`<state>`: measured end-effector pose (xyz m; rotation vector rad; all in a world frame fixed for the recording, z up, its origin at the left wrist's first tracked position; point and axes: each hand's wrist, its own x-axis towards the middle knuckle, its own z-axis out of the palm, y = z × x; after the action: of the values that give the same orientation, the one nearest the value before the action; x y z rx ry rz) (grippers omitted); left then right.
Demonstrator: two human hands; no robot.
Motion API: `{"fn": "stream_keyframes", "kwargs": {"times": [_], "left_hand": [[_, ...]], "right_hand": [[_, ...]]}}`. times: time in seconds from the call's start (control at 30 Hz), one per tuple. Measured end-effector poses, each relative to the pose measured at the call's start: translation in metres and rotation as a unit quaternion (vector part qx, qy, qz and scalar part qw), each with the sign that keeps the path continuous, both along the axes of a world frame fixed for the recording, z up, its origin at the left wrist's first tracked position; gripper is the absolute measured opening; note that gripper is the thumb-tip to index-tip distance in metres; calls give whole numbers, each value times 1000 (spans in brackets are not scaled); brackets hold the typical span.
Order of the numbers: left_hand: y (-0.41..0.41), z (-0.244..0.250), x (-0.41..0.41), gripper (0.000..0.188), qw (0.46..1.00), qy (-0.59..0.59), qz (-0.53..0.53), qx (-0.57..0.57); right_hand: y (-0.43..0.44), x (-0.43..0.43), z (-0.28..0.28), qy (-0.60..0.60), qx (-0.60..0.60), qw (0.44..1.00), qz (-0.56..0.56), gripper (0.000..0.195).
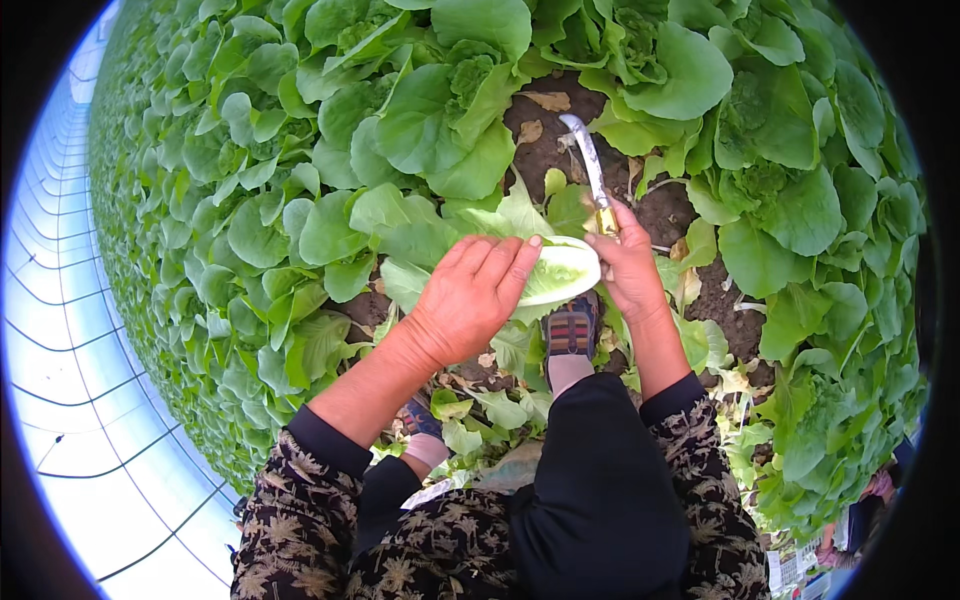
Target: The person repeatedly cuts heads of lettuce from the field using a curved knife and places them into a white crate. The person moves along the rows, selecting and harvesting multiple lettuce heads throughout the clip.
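Observation:
My left hand [472, 296] is wrapped over a leafy head of green cabbage or lettuce [564, 271] held sideways above the bed. The pale, hollow base of its leaves faces right, and loose green leaves spread out behind my fingers. In my right hand [631, 262] is a curved harvesting knife [591, 161], its hooked blade pointing away from me and a brass-coloured collar at the handle. The right thumb and fingers are close by the pale rim of the head; whether they press on it is hard to tell. Most of the handle is hidden in my palm.
Dense leafy plants [420, 127] surround me. Bare soil [664, 214] with dry leaves lies ahead and right. Trimmed leaves [502, 409] litter the ground around my shoes [570, 330]. White greenhouse film [82, 360] curves along the left. Another person [862, 517] and crates [787, 570] are at lower right.

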<state>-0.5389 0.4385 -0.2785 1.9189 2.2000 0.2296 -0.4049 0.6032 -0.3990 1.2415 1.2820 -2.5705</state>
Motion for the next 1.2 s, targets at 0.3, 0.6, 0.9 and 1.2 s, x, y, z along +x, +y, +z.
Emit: {"fn": "stream_keyframes", "kwargs": {"times": [0.3,0.6,0.9,1.2], "left_hand": [[90,20,-54,46,982,47,52,-175],[115,-22,-130,28,933,106,81,-333],[76,-38,-147,53,947,67,133,-285],[62,-47,-149,59,949,21,194,-247]], "right_hand": [[-4,4,-28,-6,523,848,84,62],[2,-23,-19,4,502,865,27,58],[21,-78,-22,-27,368,924,100,60],[16,-101,-62,18,425,901,84,60]]}}
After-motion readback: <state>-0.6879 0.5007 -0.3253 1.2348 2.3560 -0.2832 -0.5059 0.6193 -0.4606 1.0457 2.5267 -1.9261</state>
